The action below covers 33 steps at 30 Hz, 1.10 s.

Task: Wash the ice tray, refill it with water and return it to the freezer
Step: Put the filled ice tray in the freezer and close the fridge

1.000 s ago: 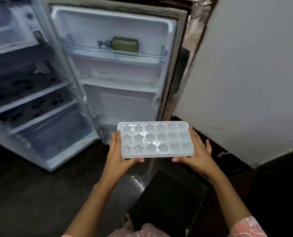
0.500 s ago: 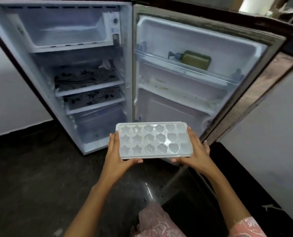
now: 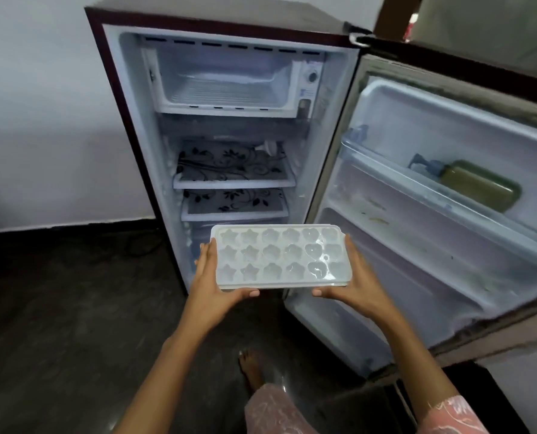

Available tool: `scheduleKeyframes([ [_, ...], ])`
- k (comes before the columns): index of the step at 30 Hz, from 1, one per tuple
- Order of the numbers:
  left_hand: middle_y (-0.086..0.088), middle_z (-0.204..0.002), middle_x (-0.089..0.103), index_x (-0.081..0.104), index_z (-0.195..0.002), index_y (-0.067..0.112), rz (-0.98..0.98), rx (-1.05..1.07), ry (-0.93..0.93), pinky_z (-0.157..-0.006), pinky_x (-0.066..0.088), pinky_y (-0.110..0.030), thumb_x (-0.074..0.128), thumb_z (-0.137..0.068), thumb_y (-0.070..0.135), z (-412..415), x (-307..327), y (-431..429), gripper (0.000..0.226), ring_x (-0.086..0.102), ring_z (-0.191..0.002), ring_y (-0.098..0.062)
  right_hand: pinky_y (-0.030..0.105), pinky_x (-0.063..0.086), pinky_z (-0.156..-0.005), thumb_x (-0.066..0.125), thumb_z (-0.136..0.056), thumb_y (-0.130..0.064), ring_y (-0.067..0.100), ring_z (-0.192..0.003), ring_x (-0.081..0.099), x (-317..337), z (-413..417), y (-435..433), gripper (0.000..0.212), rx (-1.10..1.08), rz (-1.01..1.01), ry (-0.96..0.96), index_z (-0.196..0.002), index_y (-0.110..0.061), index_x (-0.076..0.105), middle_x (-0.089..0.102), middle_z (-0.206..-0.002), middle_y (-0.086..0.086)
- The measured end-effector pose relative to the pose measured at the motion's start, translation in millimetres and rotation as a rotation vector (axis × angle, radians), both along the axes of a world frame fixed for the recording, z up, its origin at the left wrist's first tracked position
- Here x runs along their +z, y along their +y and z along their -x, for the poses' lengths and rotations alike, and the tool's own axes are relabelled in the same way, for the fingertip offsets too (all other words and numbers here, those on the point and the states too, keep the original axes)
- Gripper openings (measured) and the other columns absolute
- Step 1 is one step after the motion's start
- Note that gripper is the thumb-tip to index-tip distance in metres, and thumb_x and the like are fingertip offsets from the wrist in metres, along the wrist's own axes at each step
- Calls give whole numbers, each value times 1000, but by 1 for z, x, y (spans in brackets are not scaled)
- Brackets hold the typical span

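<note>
Gripping the tray (image 3: 281, 256) by its short ends: left hand (image 3: 217, 286) clasped on the left end, right hand (image 3: 354, 283) on the right. Held level, long axis left to right, low before the open fridge (image 3: 126, 151), in front of the bottom shelves (image 3: 232, 183). Cells glistening, probably filled. Freezer (image 3: 226, 83) well above and beyond the grip, slightly left, mouth open and seemingly wider than the tray. Likely calls for a flat lift, then a straight push away, both hands equally near. Open door (image 3: 417, 245) close on the right, bottle (image 3: 480, 186) in its rack; dark floor (image 3: 73, 308) below, pale wall (image 3: 41, 120) left.
</note>
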State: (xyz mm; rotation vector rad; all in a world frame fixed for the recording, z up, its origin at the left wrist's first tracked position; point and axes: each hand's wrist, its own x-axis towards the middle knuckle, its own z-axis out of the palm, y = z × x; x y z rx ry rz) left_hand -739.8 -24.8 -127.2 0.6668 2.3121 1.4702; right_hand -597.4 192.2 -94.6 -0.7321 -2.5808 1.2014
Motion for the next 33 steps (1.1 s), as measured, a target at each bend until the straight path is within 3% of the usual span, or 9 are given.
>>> scheduleKeyframes([
  [2,6,-158,1,4,-149,32,6,29,8,-115,12,-39,84,-59,37,21,3,10,120,0,-145,-15,52,36,-104,80,-45,-58,19,-129,41,5,29,13,110,53,50,41,-138,-34,28,42,-139,-6],
  [7,20,-150,7,6,-148,34,7,74,40,-113,15,-32,78,-53,49,77,16,38,120,6,-140,-3,49,41,-102,85,-51,-45,13,-131,38,12,97,46,108,137,106,116,-141,-31,28,39,-141,-7],
  [12,3,-156,18,12,-150,29,-2,73,41,-113,28,-47,80,-53,49,139,32,66,119,19,-143,-18,47,37,-107,89,-54,-30,13,-133,37,20,161,82,107,174,125,162,-142,-26,27,37,-144,-3],
  [15,3,-155,22,15,-149,26,2,72,77,-113,28,-44,78,-52,50,171,37,81,119,23,-141,-16,44,40,-104,89,-54,-30,13,-131,39,22,193,100,105,193,112,186,-141,-28,29,39,-141,-5],
  [18,16,-153,11,10,-146,35,-2,90,111,-111,19,-23,74,-49,54,199,42,94,118,16,-139,-3,23,45,-93,85,-49,-43,6,-123,44,26,221,113,103,166,50,205,-136,-36,32,45,-132,-13],
  [22,22,-148,16,13,-142,40,-35,81,152,-110,20,-17,76,-48,51,237,51,107,114,17,-133,10,0,38,-76,87,-43,-53,-13,-107,45,35,254,125,98,142,9,264,-125,-53,34,46,-120,-27],
  [26,28,-128,38,27,-128,46,-135,49,208,-82,28,8,81,-47,39,275,57,117,97,35,-106,32,7,43,-79,90,-45,-42,-7,-109,50,37,289,137,92,155,-14,309,-123,-46,44,53,-119,-19],
  [29,19,-132,44,31,-136,38,-167,64,197,-89,33,0,88,-45,45,305,60,122,107,43,-115,17,6,37,-77,91,-44,-34,-5,-106,47,36,316,144,95,114,-91,347,-120,-54,37,47,-112,-28],
  [33,16,-133,47,33,-128,49,-177,59,214,-85,39,-5,86,-41,45,338,62,128,103,48,-113,10,27,41,-83,90,-46,-42,9,-112,47,36,350,151,94,121,-140,340,-128,-41,43,51,-116,-19],
])
